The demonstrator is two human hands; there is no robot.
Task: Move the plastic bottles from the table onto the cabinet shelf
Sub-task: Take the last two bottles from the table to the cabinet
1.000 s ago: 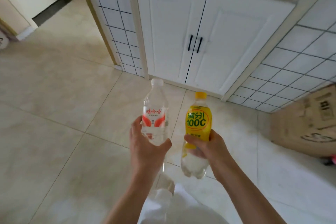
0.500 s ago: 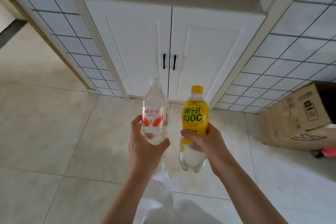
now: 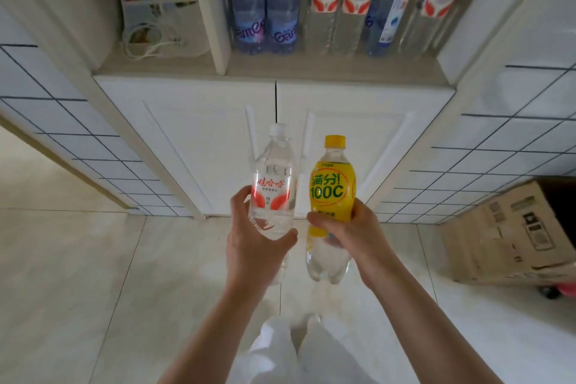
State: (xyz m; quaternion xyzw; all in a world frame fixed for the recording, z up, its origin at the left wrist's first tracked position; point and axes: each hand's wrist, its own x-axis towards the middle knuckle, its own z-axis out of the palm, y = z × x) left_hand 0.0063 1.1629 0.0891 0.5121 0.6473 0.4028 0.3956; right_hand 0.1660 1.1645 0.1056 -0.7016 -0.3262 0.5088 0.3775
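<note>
Closer to the cabinet than a second ago: the view has been carried forward and tilted up, so that the open shelf (image 3: 330, 70), formerly cut off at the top edge, is now seen with its stock; both carried bottles are held much as before.

Item 1. Clear water bottle (image 3: 274, 184), white cap, red-and-white label. Held upright in the left hand (image 3: 252, 240), fingers and thumb wrapped round the lower body.

Item 2. Yellow-labelled bottle (image 3: 332, 193), yellow cap, clear base. Held upright in the right hand (image 3: 346, 229), gripped at the lower label. The two bottles are just beside each other, apart, in front of the white cabinet doors (image 3: 274, 140) and below shelf level.

Item 3. Shelved bottles (image 3: 327, 0), a row of blue-tinted and clear ones, standing at the back of the right compartment. Bare shelf is left in front of them.

Item 4. Cardboard box (image 3: 511, 227), on the floor to the right.

Step in hand: transport, judged near its end. Next move: both bottles are to be raised above the shelf lip and set down upright on the free front strip, without the standing row being knocked.
</note>
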